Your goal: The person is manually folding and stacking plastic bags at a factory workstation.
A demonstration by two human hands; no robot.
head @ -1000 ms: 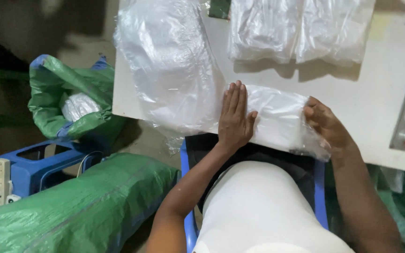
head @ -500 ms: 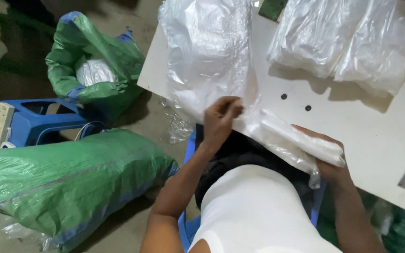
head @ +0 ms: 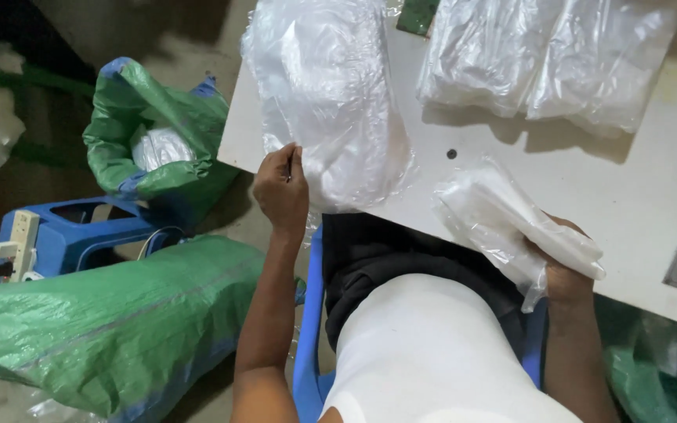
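So the person is seen from above, and honestly there's not much clothing to list. The main thing is a plain white top [head: 440,352], smooth and snug over the torso, no print, logo or pattern showing anywhere on it. It looks sleeveless or at least very short-sleeved, since both arms are bare all the way up to the bottom edge of the shot. Below it there's some dark, almost black garment [head: 385,258] over the lap, a bit creased. The left hand [head: 280,192] and right hand [head: 562,274] are bare too, no gloves, and I can't spot any watch, ring or bracelet.
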